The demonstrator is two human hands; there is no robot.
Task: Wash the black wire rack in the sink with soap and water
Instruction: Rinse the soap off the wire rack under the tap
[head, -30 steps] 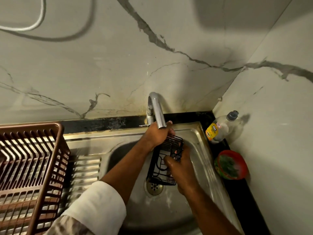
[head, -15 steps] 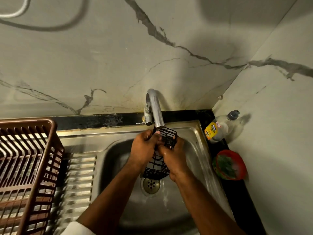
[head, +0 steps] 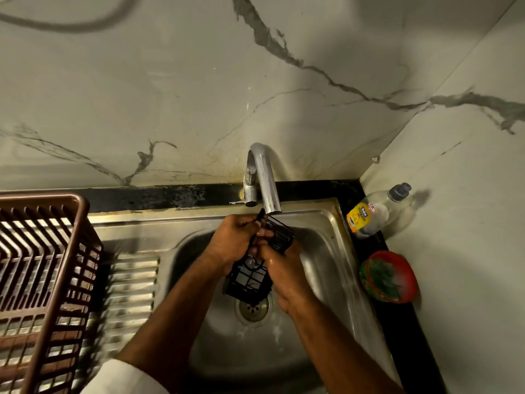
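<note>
Rack (head: 250, 280) (middle hidden), both hands (head: 235, 240) gripping

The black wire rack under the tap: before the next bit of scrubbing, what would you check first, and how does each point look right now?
1. Rack held firmly: ok. The left hand and right hand both grip the black wire rack.
2. Rack over the sink basin: ok, it hangs above the drain.
3. Rack under the tap spout: ok, its upper end sits just below the outlet.
4. Water running: cannot tell, no clear stream shows.
5. Soap within reach: ok, the soap bottle stands on the ledge right of the sink.
6. Soap already on the rack: cannot tell, no suds are visible.
</note>
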